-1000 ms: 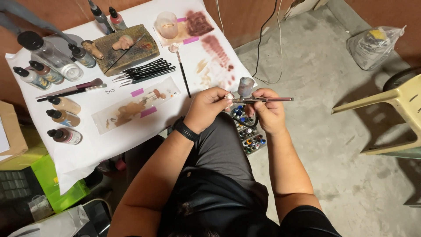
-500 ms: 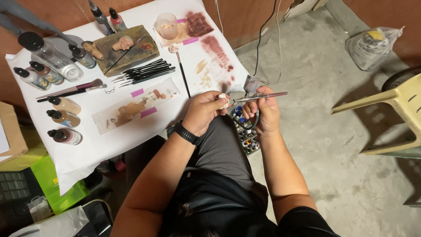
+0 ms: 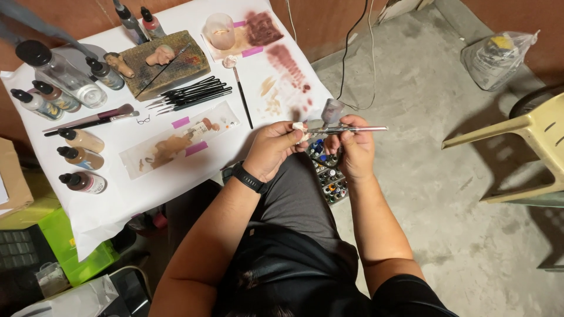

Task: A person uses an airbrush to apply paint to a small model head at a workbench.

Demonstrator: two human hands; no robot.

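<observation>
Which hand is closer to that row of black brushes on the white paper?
Left. The left hand is beside the table edge, right of the black brushes; the right hand is farther off, holding the airbrush.

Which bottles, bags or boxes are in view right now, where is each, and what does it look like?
Three dropper bottles: table's left edge, lying down, tan to brown, black caps.
Clear bottle: upper left, large, black cap.
Plastic bag: floor, upper right, clear, yellow item inside.
Green box: below table, lower left.
Tray of small paint pots: beneath the hands, multicoloured.

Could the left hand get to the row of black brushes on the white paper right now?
Probably not at once: the left hand is pinching a small white piece against the airbrush. Otherwise the path to the black brushes looks open.
</observation>
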